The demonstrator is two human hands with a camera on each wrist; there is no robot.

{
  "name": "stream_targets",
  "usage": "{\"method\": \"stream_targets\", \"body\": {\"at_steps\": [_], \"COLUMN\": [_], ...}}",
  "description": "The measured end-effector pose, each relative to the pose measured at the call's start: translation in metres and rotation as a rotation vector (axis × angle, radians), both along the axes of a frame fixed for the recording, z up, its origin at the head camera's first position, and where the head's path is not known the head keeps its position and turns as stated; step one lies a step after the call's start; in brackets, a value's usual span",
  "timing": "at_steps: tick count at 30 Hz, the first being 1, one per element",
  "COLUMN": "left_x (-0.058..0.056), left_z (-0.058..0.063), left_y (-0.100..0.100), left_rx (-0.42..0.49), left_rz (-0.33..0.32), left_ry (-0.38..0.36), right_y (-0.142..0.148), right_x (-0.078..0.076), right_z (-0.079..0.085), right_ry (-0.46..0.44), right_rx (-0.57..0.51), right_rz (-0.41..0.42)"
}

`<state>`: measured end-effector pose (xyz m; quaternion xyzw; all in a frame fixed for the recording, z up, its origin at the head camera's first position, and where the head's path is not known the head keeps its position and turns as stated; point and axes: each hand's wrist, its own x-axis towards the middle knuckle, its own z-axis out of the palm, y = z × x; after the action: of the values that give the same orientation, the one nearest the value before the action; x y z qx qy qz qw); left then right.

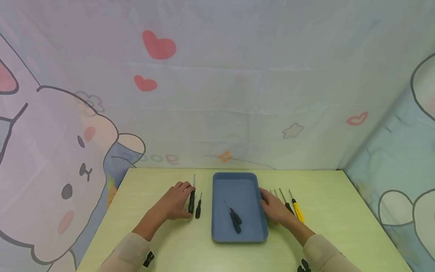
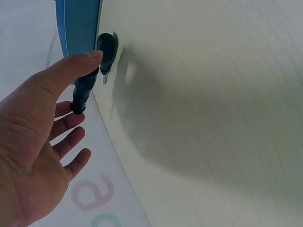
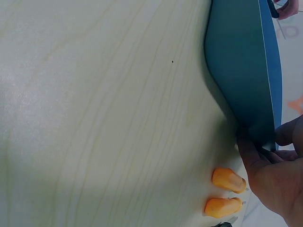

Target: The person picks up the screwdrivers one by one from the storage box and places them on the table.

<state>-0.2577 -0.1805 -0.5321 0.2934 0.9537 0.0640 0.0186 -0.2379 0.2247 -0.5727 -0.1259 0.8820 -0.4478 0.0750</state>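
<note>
My left hand (image 1: pixel 177 202) pinches a long black screwdriver (image 1: pixel 192 202) by its handle, the shaft pointing to the back of the table. In the left wrist view, the thumb and fingertips meet the black handle (image 2: pixel 84 90) at opposite ends. A smaller black screwdriver (image 1: pixel 198 210) lies just right of it. My right hand (image 1: pixel 274 207) holds the right side of a blue-grey tray (image 1: pixel 234 185); in the right wrist view its fingers lie on both sides of the tray's wall (image 3: pixel 241 56). Two dark-handled screwdrivers (image 1: pixel 234 219) lie inside the tray.
Right of the tray lie a yellow screwdriver (image 1: pixel 298 211), a black one (image 1: pixel 289 207) and two with orange handles (image 3: pixel 229 180), partly behind my right hand in the head view. A printed cloth (image 1: pixel 221 94) hangs behind the pale wooden table (image 1: pixel 340 211).
</note>
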Motion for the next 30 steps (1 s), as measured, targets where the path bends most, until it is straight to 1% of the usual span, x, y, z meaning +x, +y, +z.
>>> {"method": "stream_targets", "body": {"at_steps": [7,12,18,23,30], "left_x": [-0.002,-0.002,-0.002,-0.002,-0.002], "left_z": [-0.001,-0.002,-0.006,-0.011,-0.015], "left_y": [-0.001,-0.001,-0.002,-0.003,-0.006], "left_rx": [-0.025,-0.021,-0.021,-0.038,-0.02], "left_rz": [0.002,0.009,0.011,0.028,0.034], "left_ry": [-0.008,-0.023,-0.036,-0.056,-0.087], "right_y": [0.001,0.0,-0.001,0.0,0.001], "right_x": [-0.001,-0.001,-0.001,-0.002,-0.004], "right_z": [-0.001,-0.001,-0.001,-0.004,-0.006], "right_ry": [0.004,-0.008,-0.006,-0.005,-0.005], "right_rx": [0.001,-0.012,-0.016,-0.014,-0.015], "right_rz": [-0.003,0.002,-0.008,-0.01,-0.002]}}
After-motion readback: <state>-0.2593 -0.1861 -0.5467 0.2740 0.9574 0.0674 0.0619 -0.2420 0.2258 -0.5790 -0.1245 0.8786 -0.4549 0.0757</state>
